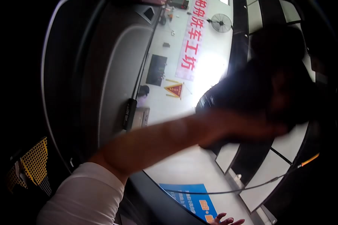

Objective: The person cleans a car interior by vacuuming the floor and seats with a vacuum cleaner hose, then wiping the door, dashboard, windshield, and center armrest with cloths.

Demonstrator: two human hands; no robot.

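My left arm in a white sleeve reaches across the view, and my left hand (pixel 248 125), blurred and in shadow, is closed around a dark cloth (pixel 236 88). The cloth is bunched up and hangs in front of the bright car window, hiding most of my fingers. At the bottom edge only the fingers of my right hand (pixel 227 219) show, apart and slightly curled, holding nothing visible. Close by them, a blue poster (pixel 187 193) appears beyond the glass.
The view is turned sideways inside a car. A grey dashboard (pixel 120 63) curves along the left, with a yellow mesh piece (pixel 35 159) near the lower left. Beyond the glass are a red-lettered banner (pixel 189 41), a fan (pixel 221 23), a person (pixel 142 93) and a hanging cable (pixel 229 192).
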